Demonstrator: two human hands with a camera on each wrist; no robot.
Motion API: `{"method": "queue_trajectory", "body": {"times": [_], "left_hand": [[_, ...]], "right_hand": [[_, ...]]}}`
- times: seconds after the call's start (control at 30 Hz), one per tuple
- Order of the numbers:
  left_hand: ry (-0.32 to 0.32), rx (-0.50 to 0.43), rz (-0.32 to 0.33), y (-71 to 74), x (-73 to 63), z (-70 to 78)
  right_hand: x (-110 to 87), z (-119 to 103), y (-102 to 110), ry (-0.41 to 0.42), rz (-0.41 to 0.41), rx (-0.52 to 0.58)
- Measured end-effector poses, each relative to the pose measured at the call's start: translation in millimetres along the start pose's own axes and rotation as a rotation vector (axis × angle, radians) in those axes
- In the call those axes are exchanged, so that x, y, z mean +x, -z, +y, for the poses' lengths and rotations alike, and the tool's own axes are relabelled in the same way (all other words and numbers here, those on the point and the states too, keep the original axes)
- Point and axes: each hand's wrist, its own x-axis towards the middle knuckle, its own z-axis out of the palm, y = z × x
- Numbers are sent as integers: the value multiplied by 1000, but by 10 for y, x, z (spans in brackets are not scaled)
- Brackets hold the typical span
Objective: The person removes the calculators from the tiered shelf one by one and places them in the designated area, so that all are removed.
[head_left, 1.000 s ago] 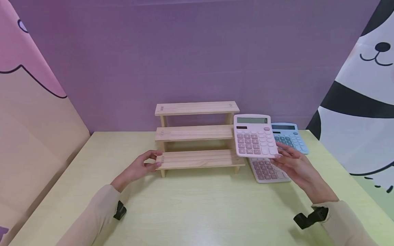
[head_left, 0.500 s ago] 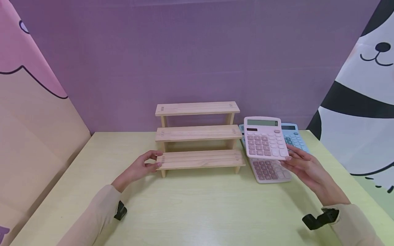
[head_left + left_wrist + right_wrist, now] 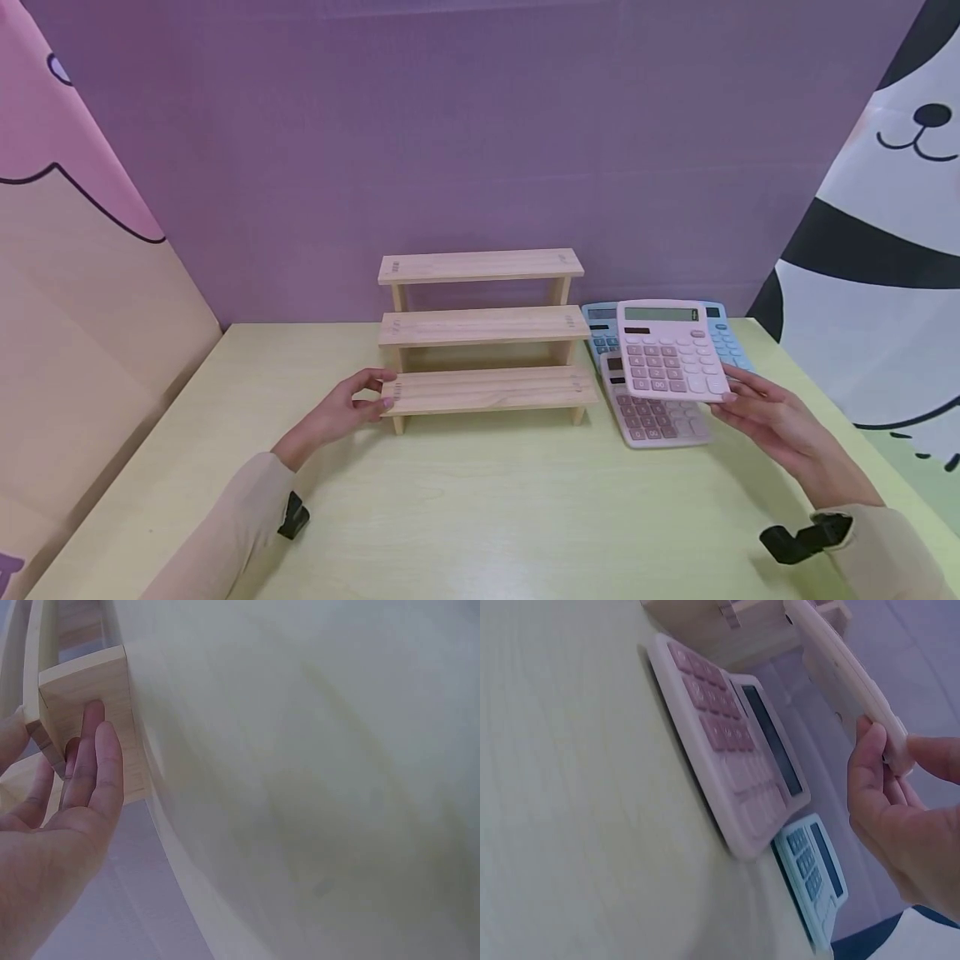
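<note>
In the head view, my right hand [image 3: 787, 433] pinches a pink calculator [image 3: 671, 350] by its lower right corner, thumb on top and fingers beneath. The calculator is raised and tilted, its display facing me. Under it on the table lies a second pink calculator [image 3: 660, 423], partly covered in the head view but seen almost whole in the right wrist view [image 3: 727, 750]. My left hand [image 3: 337, 417] holds the left end of the bottom step of a three-step wooden shelf [image 3: 487, 390]. In the left wrist view, its fingers [image 3: 107, 765] reach under that step.
Behind the pink calculators, blue calculators [image 3: 729, 343] lie partly hidden at the back right of the table [image 3: 480, 508]. A purple backdrop [image 3: 480, 150] rises behind the shelf, with printed cartoon panels at both sides.
My right hand has moved right and downward with the pink calculator, away from the shelf and over the other calculators. My left hand stays on the shelf's bottom step.
</note>
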Motion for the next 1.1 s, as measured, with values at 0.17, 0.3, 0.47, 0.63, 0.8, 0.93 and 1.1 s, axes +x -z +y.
{"method": "queue_trajectory", "body": {"times": [0.17,0.3,0.47,0.63,0.8,0.93,1.1], "left_hand": [[5,-2,3,2,-8,0],[4,0,4,6,-14,2],[3,5,3,9,-15,0],[0,10,-4,10,-11,-2],[0,7,-4,2,-2,-5],[-1,3,-2,-4,2,1],[-1,6,-2,-5,4,8]], "right_hand": [[-60,-11,139,22,-68,34],[-101,-26,242,23,-104,50],[-144,-43,350,13,-129,63],[-202,-75,464,-21,-131,102],[-280,-128,559,-70,-52,113],[-331,-155,660,-90,-73,110],[-393,-170,796,-89,-128,117]]}}
